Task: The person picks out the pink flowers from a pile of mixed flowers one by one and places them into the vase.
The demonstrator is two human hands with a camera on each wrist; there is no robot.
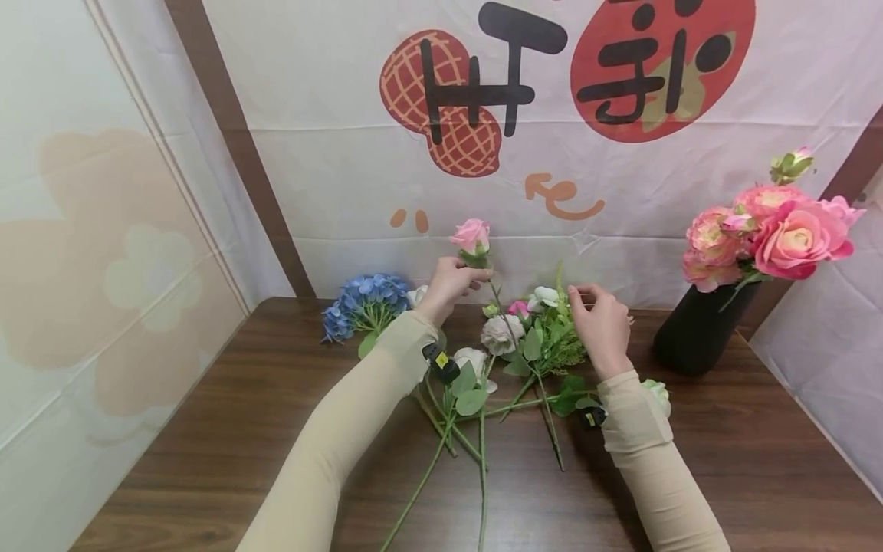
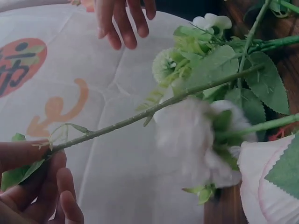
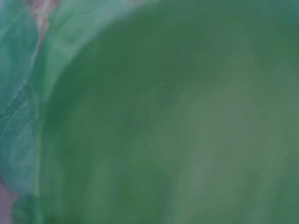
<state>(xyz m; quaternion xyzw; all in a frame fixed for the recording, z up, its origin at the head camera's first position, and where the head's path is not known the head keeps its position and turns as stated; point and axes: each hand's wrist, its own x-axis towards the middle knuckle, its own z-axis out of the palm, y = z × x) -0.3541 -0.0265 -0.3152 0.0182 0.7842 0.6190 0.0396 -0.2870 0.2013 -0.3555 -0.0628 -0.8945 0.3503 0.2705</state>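
A pink rose (image 1: 472,235) stands upright above the other flowers, its stem (image 2: 120,124) pinched just below the bloom by my left hand (image 1: 451,288). In the left wrist view that stem runs bare and slanting, away from the fingers. My right hand (image 1: 604,328) hovers beside the leafy green sprigs (image 1: 557,337), fingers loosely bent with nothing between them. Under and between the hands lie a pale ruffled flower (image 1: 501,335), a white rose (image 1: 471,359) and several crossed green stems. A blurred green leaf (image 3: 177,121) fills most of the right wrist view.
At the right stands a black vase (image 1: 704,330) holding pink flowers (image 1: 793,236). Blue hydrangeas (image 1: 369,300) lie at the left back of the brown wooden table (image 1: 228,460). A printed cloth (image 1: 331,169) hangs directly behind the table.
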